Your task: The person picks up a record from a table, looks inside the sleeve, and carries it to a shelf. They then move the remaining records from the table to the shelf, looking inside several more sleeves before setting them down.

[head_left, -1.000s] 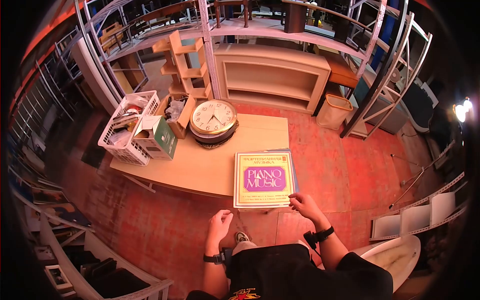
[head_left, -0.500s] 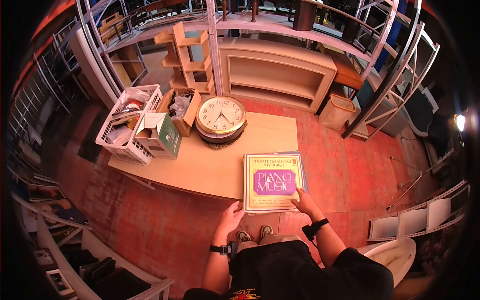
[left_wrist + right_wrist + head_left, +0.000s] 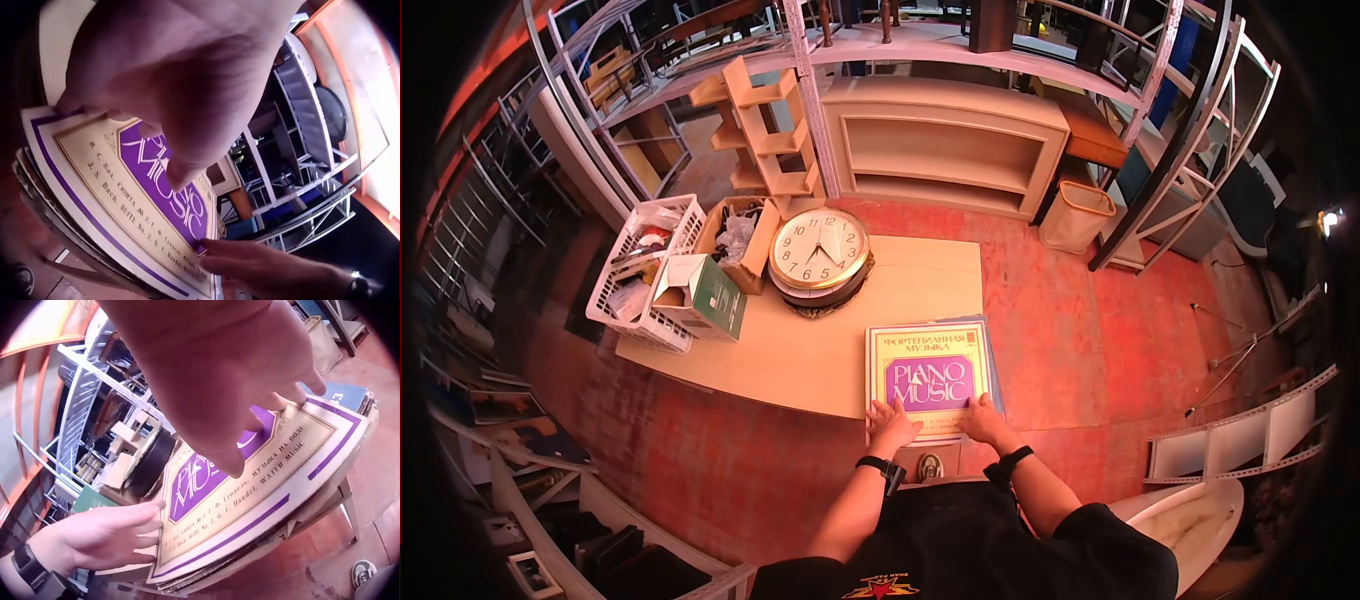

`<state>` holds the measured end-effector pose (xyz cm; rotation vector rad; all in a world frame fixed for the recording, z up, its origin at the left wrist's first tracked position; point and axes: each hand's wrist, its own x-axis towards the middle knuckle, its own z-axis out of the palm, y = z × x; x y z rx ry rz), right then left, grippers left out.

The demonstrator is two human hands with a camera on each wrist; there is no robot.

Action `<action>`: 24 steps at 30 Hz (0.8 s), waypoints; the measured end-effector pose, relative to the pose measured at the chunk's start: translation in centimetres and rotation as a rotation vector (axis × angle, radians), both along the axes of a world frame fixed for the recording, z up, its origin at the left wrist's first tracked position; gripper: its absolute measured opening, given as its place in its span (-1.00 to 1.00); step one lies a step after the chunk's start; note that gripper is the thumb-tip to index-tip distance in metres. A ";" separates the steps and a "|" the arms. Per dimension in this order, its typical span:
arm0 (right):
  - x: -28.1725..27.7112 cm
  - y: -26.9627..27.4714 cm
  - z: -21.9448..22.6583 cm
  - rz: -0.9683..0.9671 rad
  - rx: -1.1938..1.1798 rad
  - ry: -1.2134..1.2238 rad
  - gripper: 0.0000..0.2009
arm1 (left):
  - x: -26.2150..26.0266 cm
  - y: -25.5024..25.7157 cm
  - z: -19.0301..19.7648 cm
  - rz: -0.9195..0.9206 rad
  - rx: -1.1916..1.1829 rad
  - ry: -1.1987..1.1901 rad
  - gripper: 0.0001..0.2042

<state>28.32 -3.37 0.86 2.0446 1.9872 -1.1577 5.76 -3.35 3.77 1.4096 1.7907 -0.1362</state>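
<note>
A cream record sleeve with a purple "PIANO MUSIC" label tops a stack of sleeves at the table's near right corner. My left hand rests at its near left part, fingers extended along the left edge and thumb over the cover. On the opposite side my right hand touches the right edge, its thumb likewise over the cover. A blue sleeve juts out from underneath on the right. Worn sleeve edges show below the top one in both wrist views.
A round gold-rimmed wall clock lies on the wooden table beyond the sleeves. To its left stand a white plastic basket, a green and white box and a cardboard box. Behind is a low shelf unit.
Both hands have come forward onto the record sleeve: the left from the air in front of the table to the left edge, the right further along the right edge. The stack looks much the same.
</note>
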 end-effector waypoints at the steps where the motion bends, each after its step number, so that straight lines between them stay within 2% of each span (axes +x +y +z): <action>1: -0.1 -0.4 1.3 0.059 0.070 -0.066 -0.26 | 0.2 0.0 0.4 -0.012 -0.012 0.045 -0.06; 3: 0.2 -0.5 3.0 0.138 0.126 -0.120 -0.24 | 0.4 0.1 0.4 -0.033 -0.022 0.102 -0.03; 6: 1.1 -0.1 1.7 0.096 0.182 0.011 -0.23 | 0.4 -0.3 0.2 -0.031 0.010 0.100 0.01; 10: 1.2 0.6 1.3 0.108 0.155 0.038 -0.21 | 1.3 -0.5 0.7 -0.030 0.003 0.152 0.04; 13: 0.9 1.3 -0.5 0.044 0.264 0.083 -0.24 | 1.7 -0.5 0.2 -0.035 0.014 0.198 0.07; 15: 1.2 1.5 -1.1 -0.127 0.414 0.221 -0.30 | 1.9 -0.7 0.0 -0.037 0.019 0.242 0.08; 16: 1.2 1.7 0.0 -0.128 0.411 0.224 -0.30 | 1.9 -0.7 0.0 -0.037 0.017 0.245 0.08; 18: 1.6 2.4 2.1 -0.272 0.381 0.224 -0.36 | 2.1 -0.7 0.1 -0.037 0.010 0.267 0.09; 19: 2.0 2.7 1.4 -0.275 0.381 0.224 -0.36 | 2.2 -0.7 0.3 -0.039 0.010 0.268 0.09; 21: 2.8 3.7 0.4 -0.414 0.325 0.474 -0.41 | 2.2 -0.6 0.6 -0.038 0.008 0.257 0.08; 22: 2.6 3.6 0.5 -0.415 0.326 0.477 -0.41 | 2.1 -0.6 0.6 -0.038 0.010 0.260 0.08; 24: 2.6 3.3 1.0 -0.567 0.191 0.614 -0.48 | 1.9 -0.8 0.3 -0.030 0.037 0.232 0.07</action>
